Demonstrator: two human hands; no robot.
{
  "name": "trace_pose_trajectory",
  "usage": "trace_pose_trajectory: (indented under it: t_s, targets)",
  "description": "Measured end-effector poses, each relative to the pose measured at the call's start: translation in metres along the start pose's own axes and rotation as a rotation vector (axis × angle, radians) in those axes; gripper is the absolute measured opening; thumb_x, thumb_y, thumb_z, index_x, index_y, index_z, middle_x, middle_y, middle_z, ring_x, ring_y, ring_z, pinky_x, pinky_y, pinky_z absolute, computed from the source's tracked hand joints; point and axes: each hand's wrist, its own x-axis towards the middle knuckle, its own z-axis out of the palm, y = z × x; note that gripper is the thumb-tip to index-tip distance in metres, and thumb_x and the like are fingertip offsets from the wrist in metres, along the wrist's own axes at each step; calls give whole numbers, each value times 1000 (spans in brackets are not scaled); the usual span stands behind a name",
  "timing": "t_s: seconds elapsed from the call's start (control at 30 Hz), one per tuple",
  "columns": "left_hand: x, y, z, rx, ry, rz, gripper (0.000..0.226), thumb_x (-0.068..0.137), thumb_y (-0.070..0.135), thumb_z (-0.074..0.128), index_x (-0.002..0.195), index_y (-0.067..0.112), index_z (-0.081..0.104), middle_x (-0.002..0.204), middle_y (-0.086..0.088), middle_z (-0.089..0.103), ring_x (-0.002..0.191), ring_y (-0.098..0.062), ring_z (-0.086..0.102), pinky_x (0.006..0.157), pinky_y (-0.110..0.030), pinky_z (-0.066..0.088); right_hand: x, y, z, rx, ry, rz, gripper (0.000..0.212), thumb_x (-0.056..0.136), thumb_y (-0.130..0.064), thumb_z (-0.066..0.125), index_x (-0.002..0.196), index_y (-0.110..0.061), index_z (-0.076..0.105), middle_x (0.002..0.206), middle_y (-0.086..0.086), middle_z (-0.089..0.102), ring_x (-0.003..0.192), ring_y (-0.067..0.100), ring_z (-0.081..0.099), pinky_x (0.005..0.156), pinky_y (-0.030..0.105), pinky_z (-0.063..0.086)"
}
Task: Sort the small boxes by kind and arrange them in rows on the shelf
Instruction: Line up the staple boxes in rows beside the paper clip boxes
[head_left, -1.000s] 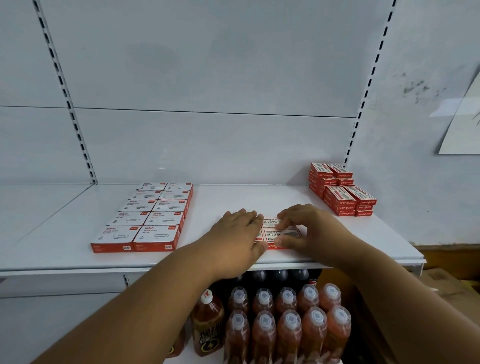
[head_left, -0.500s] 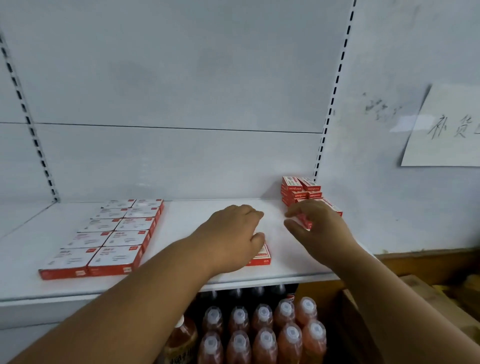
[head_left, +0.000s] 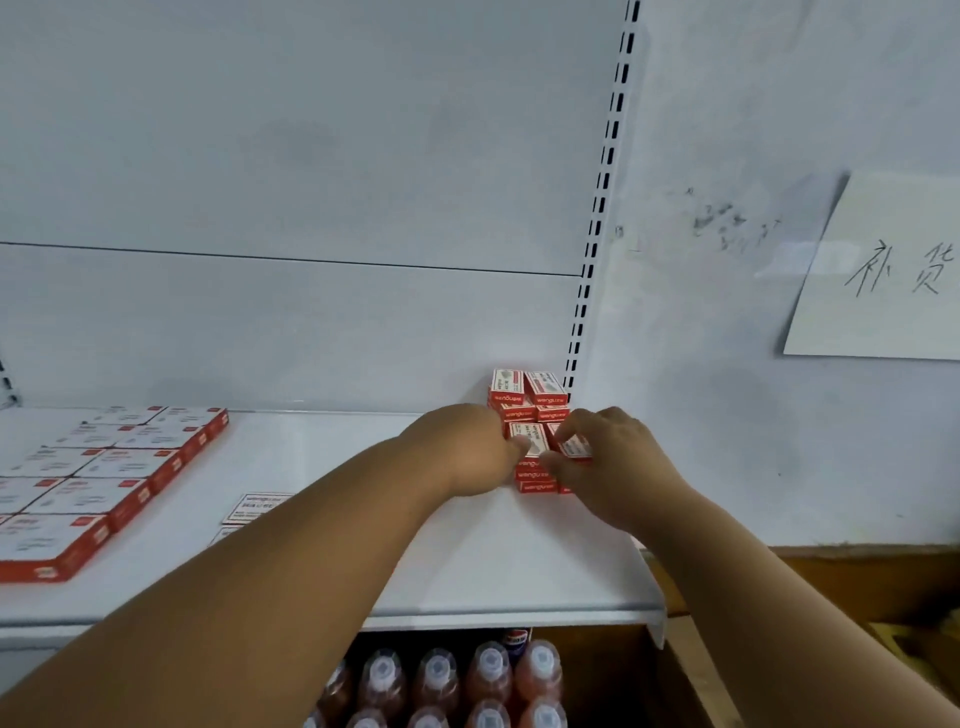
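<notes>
At far right of shelf (head_left: 311, 582), against the slotted upright (head_left: 597, 218): stacked small red boxes (head_left: 527, 387), two columns, near stack and far stack. Both hands at the near stack. Left hand (head_left: 462, 449) knuckles-up, fingertips touching top-left box (head_left: 530, 434); fingers curled, actual grip hidden from this angle, cannot tell. Right hand (head_left: 608, 462) pinching a tilted box (head_left: 574, 447) between thumb and fingers, at top of the right column. Mid shelf, near edge: flat white-topped box (head_left: 257, 506) lying loose, partly hidden behind left forearm, a second one just nearer, mostly covered. Left side of shelf: larger flat red-and-white boxes (head_left: 88, 478) laid in two neat rows running near to far, edges touching. Lower shelf: capped bottles of reddish drink (head_left: 488, 675) packed in rows. Right wall: paper sheet (head_left: 878, 270) with handwritten characters, cut off by frame edge
</notes>
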Motion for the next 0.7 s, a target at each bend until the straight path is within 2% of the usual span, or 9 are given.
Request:
trace_pose_trajectory:
  t_s: [0.07, 0.13, 0.23, 0.3, 0.4, 0.47, 0.57, 0.63, 0.7]
  targets:
    - [10, 7, 5, -69, -27, -62, 29, 99, 49, 44, 91, 24, 56, 76, 4, 52, 82, -18, 53, 73, -29, 38, 2, 3, -2, 63, -36, -8, 26, 84, -48, 68, 102, -31, 58, 109, 0, 56, 95, 18, 53, 76, 28, 42]
    - [15, 9, 9, -174, -40, -113, 29, 98, 46, 49, 84, 22, 58, 68, 8, 53, 76, -16, 55, 71, -28, 40, 4, 7, -5, 120, -75, -13, 22, 83, -41, 71, 96, -31, 56, 108, -1, 57, 91, 17, 56, 68, 25, 43]
    - [14, 11, 9, -268, -55, -192, 35, 97, 42, 54, 71, 19, 59, 77, -2, 68, 63, -17, 57, 64, -27, 44, 5, 12, -10, 183, -124, -5, 20, 84, -33, 70, 94, -30, 52, 108, -2, 60, 89, 17, 58, 60, 23, 44]
    - [11, 11, 7, -261, -45, -240, 35, 95, 41, 56, 74, 14, 62, 87, -10, 73, 59, -19, 55, 63, -27, 44, 5, 14, -13, 169, -139, -3, 18, 85, -31, 65, 96, -30, 51, 106, -2, 61, 86, 16, 59, 61, 27, 48]
    - [3, 7, 4, -308, 38, -277, 33, 92, 39, 61, 86, 8, 70, 70, -9, 71, 55, -19, 57, 59, -26, 43, 4, 13, -15, 178, -132, 35, 22, 85, -30, 63, 101, -29, 48, 99, -3, 60, 78, 14, 59, 55, 27, 46]
    - [-4, 2, 0, -394, 118, -273, 25, 92, 36, 62, 87, 13, 71, 70, -8, 73, 56, -14, 63, 55, -24, 43, 1, 10, -17, 214, -71, 64, 25, 83, -29, 64, 102, -29, 47, 96, -3, 61, 79, 16, 60, 58, 29, 48]
    - [-18, -10, -3, -620, 244, -262, 16, 92, 35, 65, 87, 20, 65, 74, 0, 73, 52, 0, 63, 54, -25, 46, -5, 2, -17, 269, 30, 71, 27, 82, -25, 68, 101, -28, 50, 97, -6, 53, 78, 11, 56, 54, 23, 42]
    - [-26, -20, -2, -877, 324, -247, 16, 90, 29, 69, 90, 15, 61, 85, -2, 75, 71, -9, 72, 68, -35, 57, -8, -5, -16, 355, 96, 56, 27, 79, -17, 71, 97, -27, 53, 101, -6, 49, 75, 5, 54, 50, 16, 36]
    - [-36, -31, -4, -1197, 376, -224, 13, 90, 16, 68, 91, 8, 58, 95, -8, 75, 81, -18, 74, 75, -38, 59, -11, -16, -13, 470, 145, 26, 28, 77, -9, 71, 91, -29, 56, 104, -5, 52, 76, 3, 56, 50, 13, 37]
